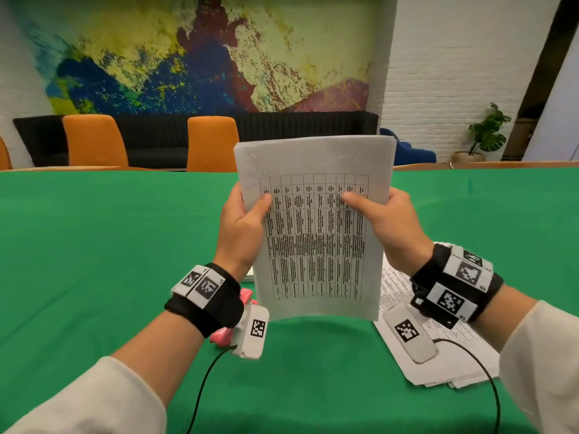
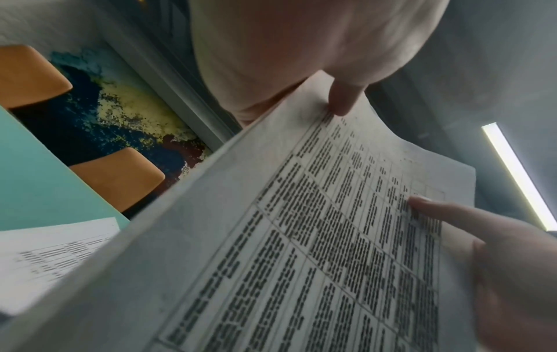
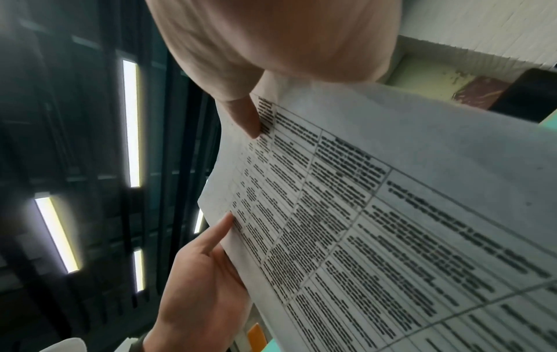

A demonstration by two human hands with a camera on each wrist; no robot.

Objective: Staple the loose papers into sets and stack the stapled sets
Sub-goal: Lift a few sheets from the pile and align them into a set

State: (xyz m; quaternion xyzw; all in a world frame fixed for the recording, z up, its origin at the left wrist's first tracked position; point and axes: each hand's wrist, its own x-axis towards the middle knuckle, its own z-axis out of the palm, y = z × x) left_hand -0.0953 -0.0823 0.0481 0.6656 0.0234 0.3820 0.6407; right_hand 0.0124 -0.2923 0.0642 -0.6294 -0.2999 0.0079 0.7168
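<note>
Papers (image 1: 313,233) upright between left hand (image 1: 239,228) and right hand (image 1: 390,227).

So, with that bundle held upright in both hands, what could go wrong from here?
1. The sheets look slightly uneven at the top edge, so they could be stapled misaligned.
2. The pink stapler lies under the left hand's wrist; lowering could knock it.
3. Releasing the right hand may let pages fan.

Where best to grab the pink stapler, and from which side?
Likely from above, across the long sides of the pink stapler on the green table. It lies mostly hidden under the left wrist; both hands hold the paper set, so one must let go first.
</note>
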